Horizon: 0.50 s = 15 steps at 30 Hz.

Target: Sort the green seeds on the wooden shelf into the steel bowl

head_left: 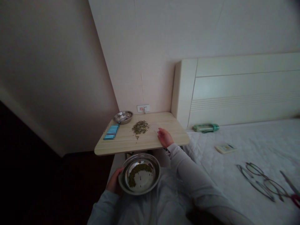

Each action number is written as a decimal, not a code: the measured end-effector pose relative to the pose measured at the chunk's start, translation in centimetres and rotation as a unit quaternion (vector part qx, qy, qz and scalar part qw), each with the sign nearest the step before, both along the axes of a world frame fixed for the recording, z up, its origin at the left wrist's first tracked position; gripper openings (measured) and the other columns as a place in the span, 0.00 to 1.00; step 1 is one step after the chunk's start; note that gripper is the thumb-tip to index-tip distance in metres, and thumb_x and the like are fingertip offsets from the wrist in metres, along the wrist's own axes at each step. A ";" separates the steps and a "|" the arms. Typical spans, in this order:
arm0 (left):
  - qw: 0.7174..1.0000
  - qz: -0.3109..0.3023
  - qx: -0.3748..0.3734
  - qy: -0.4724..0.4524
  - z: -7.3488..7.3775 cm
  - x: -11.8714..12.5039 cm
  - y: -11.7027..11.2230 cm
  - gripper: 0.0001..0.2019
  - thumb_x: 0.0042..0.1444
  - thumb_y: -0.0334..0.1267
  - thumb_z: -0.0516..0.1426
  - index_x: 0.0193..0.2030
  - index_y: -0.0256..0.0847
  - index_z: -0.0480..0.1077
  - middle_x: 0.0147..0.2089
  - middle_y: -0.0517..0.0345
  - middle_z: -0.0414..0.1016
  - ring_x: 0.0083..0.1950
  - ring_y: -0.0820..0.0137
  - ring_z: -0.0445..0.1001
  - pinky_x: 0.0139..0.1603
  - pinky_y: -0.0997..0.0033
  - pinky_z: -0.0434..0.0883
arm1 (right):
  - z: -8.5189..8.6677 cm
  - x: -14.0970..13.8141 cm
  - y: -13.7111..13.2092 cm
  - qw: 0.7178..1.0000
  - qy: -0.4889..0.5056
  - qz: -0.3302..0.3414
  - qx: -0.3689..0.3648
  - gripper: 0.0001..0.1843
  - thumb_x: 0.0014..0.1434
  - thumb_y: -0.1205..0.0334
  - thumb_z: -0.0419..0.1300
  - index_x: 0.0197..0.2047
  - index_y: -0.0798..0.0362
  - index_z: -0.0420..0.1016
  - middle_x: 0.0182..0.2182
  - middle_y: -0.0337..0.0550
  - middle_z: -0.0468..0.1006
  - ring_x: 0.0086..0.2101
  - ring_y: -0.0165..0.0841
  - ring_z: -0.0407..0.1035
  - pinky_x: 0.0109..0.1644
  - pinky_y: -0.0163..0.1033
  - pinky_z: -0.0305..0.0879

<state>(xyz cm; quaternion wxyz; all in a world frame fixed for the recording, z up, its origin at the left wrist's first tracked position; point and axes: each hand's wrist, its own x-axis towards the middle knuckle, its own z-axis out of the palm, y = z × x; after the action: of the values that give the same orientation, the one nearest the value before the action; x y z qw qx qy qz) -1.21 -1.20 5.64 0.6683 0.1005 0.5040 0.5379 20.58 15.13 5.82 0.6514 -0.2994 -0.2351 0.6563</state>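
My left hand (114, 181) grips the left rim of a steel bowl (156, 179) held over my lap. Small green beans or seeds (134, 175) lie in a curved band along the bowl's left and far side. On the small wooden table a loose heap of the same-looking green grains (140, 127) is spread out. To its right, just above the tabletop, is my right hand (165, 137), fingers drawn together. A faint, pale, see-through piece shows at its fingertips, too indistinct to name.
A second steel bowl (123, 117) and a blurred blue phone-like rectangle (112, 131) are on the table's (150, 143) left. A bed (206, 150) at right bears a green bottle (206, 127), a small pale box (225, 148), glasses (257, 178) and scissors (290, 184). A wall socket (143, 108) is behind.
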 end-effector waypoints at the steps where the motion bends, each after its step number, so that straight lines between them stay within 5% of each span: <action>1: 1.000 -0.010 -0.007 -0.004 -0.6 0.1 0.1 0.05 0.40 0.30 0.52 0.18 0.35 0.68 0.18 0.52 0.71 0.30 0.61 0.72 0.33 0.63 0.68 | 0.0 0.0 0.0 1.000 0.005 -0.001 -0.001 0.03 0.40 0.67 0.57 0.24 0.54 0.67 0.15 0.33 0.66 0.17 0.21 0.57 0.18 0.28 0.52; 7: 0.997 -0.014 -0.042 -0.067 -3.4 -0.2 0.5 0.10 0.35 0.28 0.53 0.29 0.37 0.69 0.21 0.51 0.73 0.40 0.56 0.70 0.35 0.60 0.67 | -0.4 -0.1 0.2 1.000 0.006 -0.006 -0.002 0.04 0.40 0.66 0.58 0.24 0.53 0.67 0.16 0.35 0.67 0.17 0.23 0.59 0.18 0.30 0.54; 15: 0.998 0.053 0.020 0.010 -3.6 0.5 -0.1 0.09 0.35 0.26 0.53 0.26 0.41 0.66 0.19 0.59 0.70 0.31 0.62 0.72 0.30 0.63 0.68 | -0.5 -0.2 0.2 1.000 0.001 -0.009 0.016 0.05 0.40 0.65 0.58 0.25 0.53 0.68 0.17 0.35 0.67 0.17 0.22 0.58 0.18 0.29 0.55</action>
<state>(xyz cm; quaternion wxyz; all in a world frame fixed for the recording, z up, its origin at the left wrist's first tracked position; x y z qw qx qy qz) -0.69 -1.27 2.08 0.6321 0.0923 0.5041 0.5812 20.42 15.32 5.32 0.6625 -0.2902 -0.2421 0.6467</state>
